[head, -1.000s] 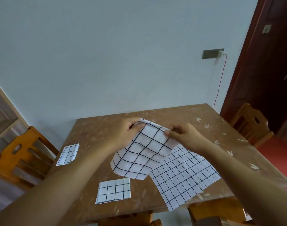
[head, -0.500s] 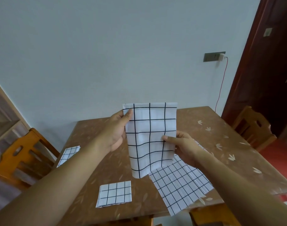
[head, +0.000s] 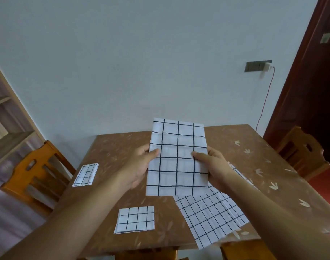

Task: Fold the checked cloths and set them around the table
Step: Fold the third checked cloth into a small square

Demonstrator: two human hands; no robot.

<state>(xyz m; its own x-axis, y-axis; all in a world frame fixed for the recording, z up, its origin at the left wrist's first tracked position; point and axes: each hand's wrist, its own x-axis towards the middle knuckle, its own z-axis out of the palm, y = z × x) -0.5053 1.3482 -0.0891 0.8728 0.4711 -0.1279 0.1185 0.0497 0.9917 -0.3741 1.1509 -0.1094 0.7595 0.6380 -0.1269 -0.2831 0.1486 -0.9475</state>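
I hold a white cloth with large black checks upright above the brown table, folded into a tall rectangle. My left hand pinches its left edge and my right hand pinches its right edge, thumbs on the front. Below it a finer-checked cloth lies unfolded, its corner hanging over the table's near edge. A small folded checked cloth lies near the front edge. Another folded one lies at the left edge.
Orange wooden chairs stand at the left and right sides of the table; another chair back shows under the near edge. A shelf unit is at the far left, a dark door at the right.
The large-checked cloth went from crumpled over the table to held upright and flat. My right hand has moved up to its right edge; both hands now grip it at mid-height.
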